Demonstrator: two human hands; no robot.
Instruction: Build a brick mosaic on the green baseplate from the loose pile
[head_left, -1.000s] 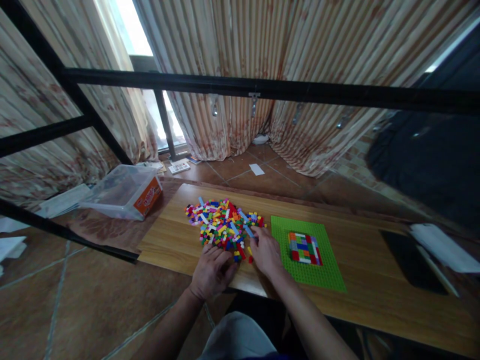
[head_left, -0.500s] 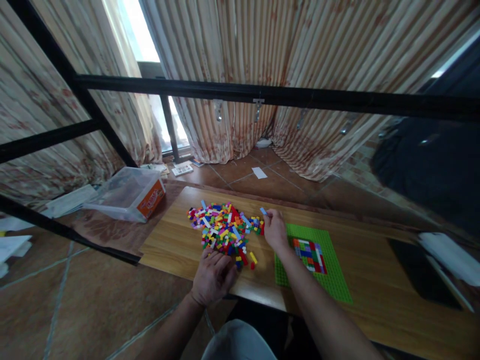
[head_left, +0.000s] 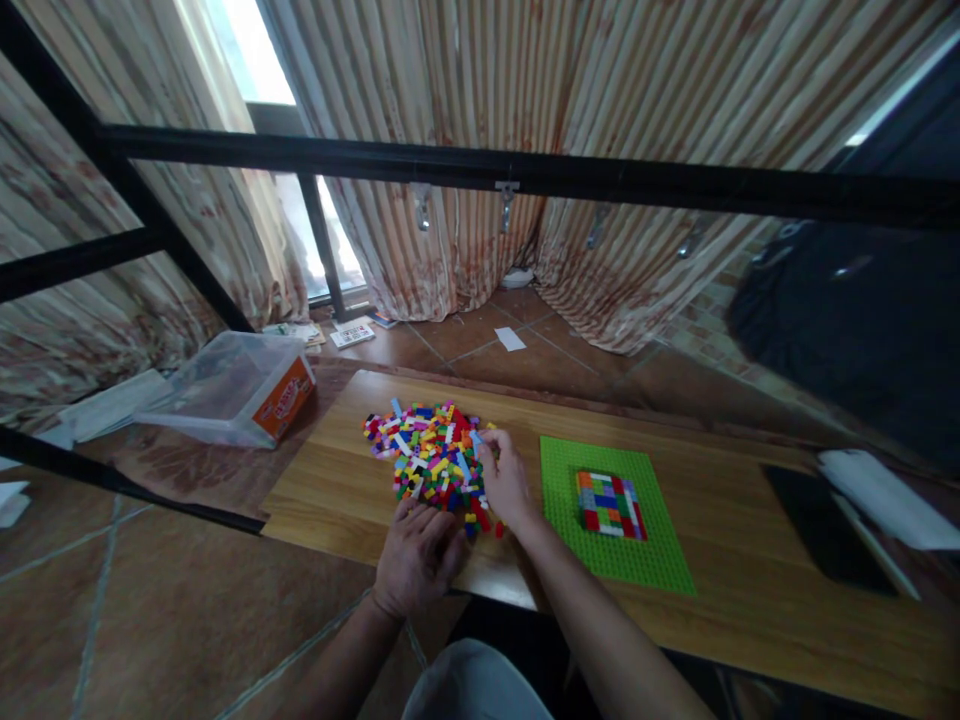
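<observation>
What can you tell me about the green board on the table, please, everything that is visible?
The green board is a thin, four-sided sheet, apparently plastic, with small studs over its surface. It lies flat on the wooden table, to the right of the loose brick pile. A low, many-coloured brick block sits on it, with bare green all around. The right forearm hides its near left corner; whether they touch, I cannot tell.
</observation>
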